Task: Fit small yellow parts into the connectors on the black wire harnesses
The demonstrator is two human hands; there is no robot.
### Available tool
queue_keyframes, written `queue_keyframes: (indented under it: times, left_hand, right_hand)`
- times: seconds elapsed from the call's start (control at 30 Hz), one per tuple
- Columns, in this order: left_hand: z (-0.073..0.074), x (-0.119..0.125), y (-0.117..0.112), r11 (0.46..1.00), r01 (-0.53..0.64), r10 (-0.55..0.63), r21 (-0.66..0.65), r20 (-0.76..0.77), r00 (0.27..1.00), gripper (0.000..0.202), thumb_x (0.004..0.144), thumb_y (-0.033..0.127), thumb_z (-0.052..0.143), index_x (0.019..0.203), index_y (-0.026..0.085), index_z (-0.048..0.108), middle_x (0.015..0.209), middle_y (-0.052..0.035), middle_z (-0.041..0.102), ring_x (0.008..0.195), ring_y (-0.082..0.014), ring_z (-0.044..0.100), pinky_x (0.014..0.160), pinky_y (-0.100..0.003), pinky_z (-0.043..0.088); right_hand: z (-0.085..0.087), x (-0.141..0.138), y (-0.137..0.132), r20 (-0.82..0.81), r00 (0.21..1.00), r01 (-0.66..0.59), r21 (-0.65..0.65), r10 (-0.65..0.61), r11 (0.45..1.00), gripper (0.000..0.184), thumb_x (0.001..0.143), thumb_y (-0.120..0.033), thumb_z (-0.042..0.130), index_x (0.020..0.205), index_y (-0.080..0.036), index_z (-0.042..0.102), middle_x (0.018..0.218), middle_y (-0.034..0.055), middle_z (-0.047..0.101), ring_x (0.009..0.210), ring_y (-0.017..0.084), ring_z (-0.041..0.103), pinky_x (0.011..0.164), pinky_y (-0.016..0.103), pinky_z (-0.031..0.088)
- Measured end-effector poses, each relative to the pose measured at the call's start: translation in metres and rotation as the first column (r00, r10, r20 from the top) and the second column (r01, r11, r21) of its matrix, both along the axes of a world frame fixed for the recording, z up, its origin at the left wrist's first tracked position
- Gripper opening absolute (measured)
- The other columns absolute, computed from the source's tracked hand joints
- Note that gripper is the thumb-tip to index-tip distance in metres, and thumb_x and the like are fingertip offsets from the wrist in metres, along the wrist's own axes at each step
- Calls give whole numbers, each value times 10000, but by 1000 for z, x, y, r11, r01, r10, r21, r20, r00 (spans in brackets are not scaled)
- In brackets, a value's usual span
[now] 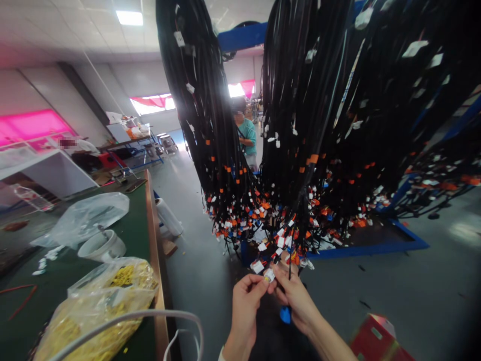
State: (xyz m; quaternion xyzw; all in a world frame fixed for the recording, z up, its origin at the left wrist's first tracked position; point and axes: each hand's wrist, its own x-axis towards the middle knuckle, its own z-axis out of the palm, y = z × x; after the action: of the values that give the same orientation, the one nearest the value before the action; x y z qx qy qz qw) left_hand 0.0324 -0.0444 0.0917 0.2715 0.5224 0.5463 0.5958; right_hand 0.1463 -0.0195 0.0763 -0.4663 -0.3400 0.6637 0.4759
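In front of me, my left hand (248,306) pinches a small yellow part (266,278) against the end of a white connector (270,274). Thumb and fingers of my right hand (295,296) hold that white connector, which belongs to a hanging wire harness (289,200). Whether the yellow part sits inside the connector, I cannot tell. A blue connector (285,314) hangs below my right palm. Just beyond my fingertips dangle other white connectors (257,266) and orange ones on black cables.
Thick harness bundles (195,100) hang from a blue rack (244,37) above a blue-edged tray (391,245). On the green bench (139,215) at left lie a bag of yellow parts (101,311) and a white cup (102,246). A red box (379,338) stands lower right. A person (248,133) is beyond the bundles.
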Motion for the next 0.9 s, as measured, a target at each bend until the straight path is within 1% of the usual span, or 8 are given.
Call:
queue_keyframes:
  times: [0.17, 0.27, 0.4, 0.47, 0.6, 0.77, 0.83, 0.9]
  left_hand:
    - [-3, -1, 0, 1000, 2, -3, -23, -11, 1000, 414, 590, 442, 842, 721, 107, 637, 551, 18, 579, 430, -15, 250, 429, -184, 142]
    - [-5, -1, 0, 999, -1, 2, -34, 29, 1000, 441, 572, 453, 849, 733, 107, 628, 538, 36, 551, 425, -8, 227, 427, -186, 123]
    - [-8, -2, 1, 999, 8, -5, -47, 77, 997, 459, 551, 454, 861, 724, 105, 617, 527, 52, 515, 416, -1, 220, 422, -187, 115]
    - [-9, -2, 1, 998, 22, -17, -51, 98, 995, 458, 556, 451, 860, 722, 105, 612, 525, 54, 512, 407, 5, 214, 418, -187, 111]
    - [-8, -3, 2, 997, 60, -53, -46, 137, 989, 450, 568, 444, 856, 721, 107, 600, 532, 49, 525, 388, 14, 205, 412, -189, 100]
    - [-7, -3, 2, 997, 56, -50, -45, 128, 990, 437, 574, 432, 856, 718, 103, 608, 527, 55, 510, 393, 15, 215, 415, -185, 109]
    - [-6, -3, 2, 997, 55, -48, -47, 130, 990, 432, 570, 427, 859, 712, 102, 611, 524, 56, 505, 394, 14, 219, 415, -185, 113]
    - [-5, -3, 2, 997, 56, -48, -48, 140, 989, 431, 566, 428, 860, 706, 105, 610, 512, 61, 495, 391, 13, 217, 415, -187, 111]
  right_hand:
    - [-3, -1, 0, 4, 1000, 28, 21, -28, 999, 497, 733, -659, 657, 798, -181, 540, 504, -17, 585, 329, 16, 253, 370, 193, 131]
    - [-5, -2, 0, -22, 1000, 21, 14, -21, 1000, 494, 734, -647, 670, 802, -175, 541, 471, -31, 552, 337, 14, 246, 376, 189, 112]
    - [-6, -2, 0, -22, 999, 33, 35, -33, 999, 506, 737, -630, 680, 924, -175, 564, 454, -48, 532, 351, 24, 244, 388, 194, 106]
    - [-6, -2, 0, -5, 999, 36, 51, -36, 998, 515, 737, -630, 678, 947, -173, 567, 454, -48, 533, 350, 29, 252, 388, 201, 106]
    - [-4, -2, 0, 28, 999, 41, 63, -43, 997, 503, 733, -647, 662, 854, -167, 569, 497, -24, 570, 346, 25, 257, 378, 206, 114]
    - [2, -3, -1, 37, 998, 41, 62, -43, 997, 524, 689, -670, 678, 706, -168, 531, 504, -17, 571, 336, 8, 257, 360, 190, 115]
    - [3, -4, -1, 27, 999, 36, 57, -38, 998, 526, 681, -669, 687, 700, -168, 529, 503, -20, 569, 333, 5, 263, 357, 183, 118]
    - [4, -4, -1, 12, 999, 44, 55, -44, 998, 519, 675, -663, 700, 734, -173, 539, 501, -30, 566, 327, 6, 266, 355, 179, 123]
